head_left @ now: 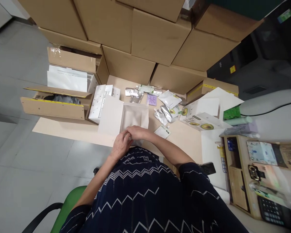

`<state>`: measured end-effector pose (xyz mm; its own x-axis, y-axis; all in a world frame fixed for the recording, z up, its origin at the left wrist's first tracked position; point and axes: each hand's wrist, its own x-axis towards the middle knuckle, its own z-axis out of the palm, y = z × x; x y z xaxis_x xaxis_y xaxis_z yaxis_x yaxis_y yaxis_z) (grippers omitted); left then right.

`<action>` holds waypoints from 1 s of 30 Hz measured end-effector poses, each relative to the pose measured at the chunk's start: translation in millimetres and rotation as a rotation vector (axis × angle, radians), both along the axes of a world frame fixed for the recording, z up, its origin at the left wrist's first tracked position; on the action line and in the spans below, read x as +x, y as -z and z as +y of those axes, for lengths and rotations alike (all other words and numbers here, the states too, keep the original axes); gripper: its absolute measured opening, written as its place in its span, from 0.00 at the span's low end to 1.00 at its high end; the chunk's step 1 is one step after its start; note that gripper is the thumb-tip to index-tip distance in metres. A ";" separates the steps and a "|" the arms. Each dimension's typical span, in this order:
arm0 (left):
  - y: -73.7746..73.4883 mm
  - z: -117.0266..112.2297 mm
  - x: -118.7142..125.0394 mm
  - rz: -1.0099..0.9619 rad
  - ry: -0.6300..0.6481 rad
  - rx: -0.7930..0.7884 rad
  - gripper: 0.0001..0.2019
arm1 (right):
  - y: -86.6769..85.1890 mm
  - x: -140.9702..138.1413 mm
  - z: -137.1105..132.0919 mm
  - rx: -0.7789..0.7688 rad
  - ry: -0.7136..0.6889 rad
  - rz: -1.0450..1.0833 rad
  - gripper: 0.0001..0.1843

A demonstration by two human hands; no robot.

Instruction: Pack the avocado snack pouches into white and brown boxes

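Note:
An open white box [135, 117] with its lid flap [111, 115] folded out to the left sits on the beige table [70, 131] in front of me. My left hand [120, 145] and my right hand [136, 132] meet at the box's near edge, fingers curled together on a small silvery item I cannot make out. Silver sachets [164, 114] and white packets [169, 98] lie scattered behind and to the right of the box. A small white packet [162, 131] lies just right of my right hand.
Brown cartons [157, 35] are stacked behind the table. An open carton [63, 94] with white sheets stands at the left. Flat avocado-print boxes [200, 121] lie to the right, beside a wooden organizer [257, 168] with a calculator [273, 210]. A green chair [68, 204] is under me.

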<state>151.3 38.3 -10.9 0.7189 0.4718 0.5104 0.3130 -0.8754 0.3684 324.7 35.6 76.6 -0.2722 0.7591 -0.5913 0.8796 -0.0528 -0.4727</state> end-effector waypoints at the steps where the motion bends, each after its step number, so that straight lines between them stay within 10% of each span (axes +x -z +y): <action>1: 0.0 -0.7 0.8 0.034 0.006 -0.010 0.16 | 0.9 1.0 1.4 -0.026 -0.021 -0.001 0.11; 9: -9.4 -3.4 1.7 0.322 0.060 -0.068 0.18 | -20.8 14.5 -13.2 -0.060 0.071 0.136 0.27; 14: -12.6 -2.0 0.5 0.392 0.083 -0.062 0.22 | -47.6 52.2 -56.5 0.377 0.575 0.523 0.20; 19: -18.3 0.3 1.5 0.448 0.107 -0.054 0.27 | 21.0 144.4 -97.7 0.453 1.292 0.080 0.15; 23: -21.3 1.3 3.4 0.458 0.114 -0.058 0.26 | 96.0 181.1 -128.1 0.119 1.341 -0.293 0.17; 30: -19.4 0.5 4.4 0.460 0.114 -0.072 0.24 | 147.4 168.3 -145.7 0.430 1.232 -0.173 0.13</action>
